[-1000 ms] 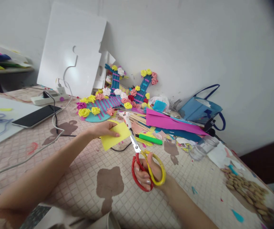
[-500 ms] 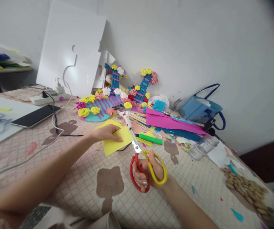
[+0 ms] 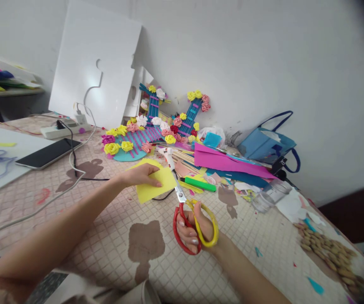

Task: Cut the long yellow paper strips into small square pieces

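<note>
My left hand (image 3: 142, 175) pinches a piece of yellow paper (image 3: 150, 192) between thumb and fingers, above the middle of the table. In my right hand (image 3: 192, 230) is a pair of scissors (image 3: 180, 195) with one red and one yellow handle; fingers and thumb sit in the loops. The blades point away from me and lie at the paper's right edge. Whether they bite into the paper I cannot tell. Just beyond the blade tips rests a white glue gun (image 3: 168, 158). A green marker-like stick (image 3: 200, 184) lies right of the blades.
Behind stands a blue craft piece (image 3: 130, 157) covered with paper flowers. Magenta sheets (image 3: 229, 162) and thin wooden sticks (image 3: 184, 157) lie at the back, near a blue bag (image 3: 265, 141). A phone (image 3: 49, 154), cables and a power strip (image 3: 64, 130) are left; a brown pile (image 3: 327, 253) lies right.
The scissor handles have drawn closer together, and the yellow loop has shifted slightly left. My left hand and the paper have barely moved.
</note>
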`<state>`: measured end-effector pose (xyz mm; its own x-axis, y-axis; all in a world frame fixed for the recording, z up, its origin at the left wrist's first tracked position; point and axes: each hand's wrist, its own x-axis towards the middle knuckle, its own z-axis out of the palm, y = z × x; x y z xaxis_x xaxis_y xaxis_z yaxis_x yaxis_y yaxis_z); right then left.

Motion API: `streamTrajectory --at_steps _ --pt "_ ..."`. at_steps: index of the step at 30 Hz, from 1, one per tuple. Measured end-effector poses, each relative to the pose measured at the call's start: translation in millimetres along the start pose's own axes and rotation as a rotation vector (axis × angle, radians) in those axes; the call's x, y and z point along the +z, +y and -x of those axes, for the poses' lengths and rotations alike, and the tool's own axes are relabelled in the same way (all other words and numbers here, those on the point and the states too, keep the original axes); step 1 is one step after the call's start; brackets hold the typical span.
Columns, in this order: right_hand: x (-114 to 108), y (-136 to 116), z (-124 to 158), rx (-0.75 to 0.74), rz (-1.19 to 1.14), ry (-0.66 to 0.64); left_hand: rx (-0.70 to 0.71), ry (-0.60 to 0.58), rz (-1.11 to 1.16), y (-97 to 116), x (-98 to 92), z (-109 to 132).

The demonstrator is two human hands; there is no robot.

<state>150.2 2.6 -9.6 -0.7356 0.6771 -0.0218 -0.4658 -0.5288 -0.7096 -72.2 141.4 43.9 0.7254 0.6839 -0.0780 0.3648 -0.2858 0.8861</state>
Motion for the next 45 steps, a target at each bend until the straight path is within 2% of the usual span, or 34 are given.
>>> streamTrajectory --at_steps 6,12,18,29,34,37,39,41,44,45 --pt "7 -4 5 0.043 -0.028 0.048 -0.01 -0.001 0.003 4 3.4 0" --pt "9 -5 5 0.066 -0.042 0.049 -0.003 -0.083 0.045 1 10.9 -1" --pt "9 -6 3 0.069 -0.048 0.056 0.036 -0.068 -0.022 1 17.4 -1" --pt "-2 0 -1 0.014 0.0 0.013 0.009 -0.111 0.005 -2 8.5 -3" --pt "-3 -1 -2 0.009 0.105 0.077 -0.004 -0.111 0.004 1 6.9 -1" --pt "-7 -15 3 -0.012 0.347 0.263 -0.046 0.022 0.02 1 4.7 -1" --pt "-14 -32 11 -0.065 0.655 0.528 -0.097 0.166 0.098 -1 1.6 -3" --pt "-23 -53 23 -0.057 1.104 0.961 -0.151 0.28 0.228 -4 -2.7 -4" --pt "-38 -84 45 -0.078 1.308 1.197 -0.207 0.431 0.319 -12 -9.4 -8" --pt "-44 -92 52 -0.034 1.541 1.355 -0.214 0.491 0.298 -15 -11.2 -10"
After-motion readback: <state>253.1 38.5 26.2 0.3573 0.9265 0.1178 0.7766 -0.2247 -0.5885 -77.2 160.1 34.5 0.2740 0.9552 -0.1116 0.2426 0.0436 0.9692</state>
